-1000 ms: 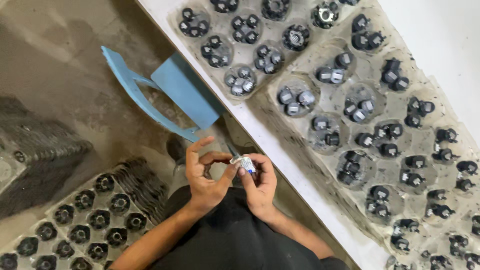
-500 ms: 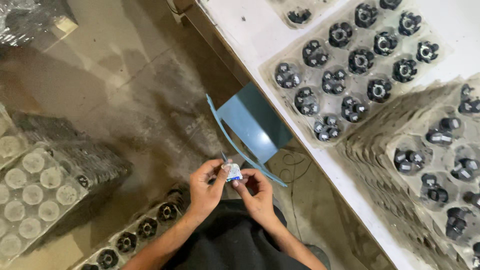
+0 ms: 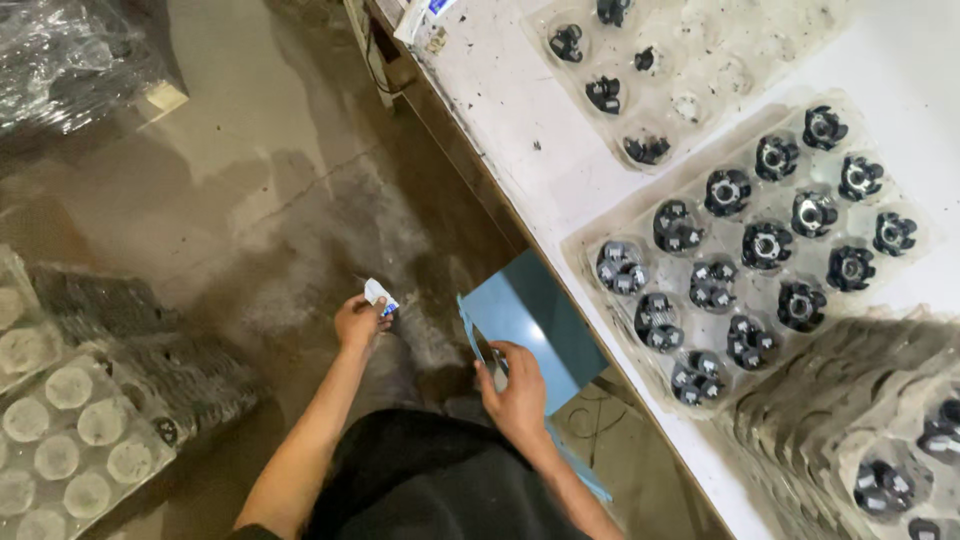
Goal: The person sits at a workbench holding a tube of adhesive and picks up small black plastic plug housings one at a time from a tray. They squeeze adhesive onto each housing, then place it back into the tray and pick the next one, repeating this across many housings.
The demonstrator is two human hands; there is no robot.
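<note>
My left hand [image 3: 358, 322] is stretched out over the concrete floor and pinches a small white and blue tube [image 3: 379, 295] between its fingertips. My right hand [image 3: 515, 385] is drawn back near my lap, fingers curled over a small dark object; it rests against the edge of a blue plastic stool [image 3: 530, 320]. The two hands are well apart. To the right, a clear plastic tray [image 3: 600, 235] on the white table holds several round black parts [image 3: 768, 245].
The white table edge [image 3: 520, 190] runs diagonally at right. A second tray [image 3: 700, 70] lies farther back, and stacked trays [image 3: 860, 420] sit at lower right. On the floor at left are trays with pale round discs [image 3: 60, 430] and dark stacks [image 3: 130, 320].
My hands were together in front of me on the small tube. They have separated: the left moved out left with the tube, the right dropped toward the stool. The view shifted along the table.
</note>
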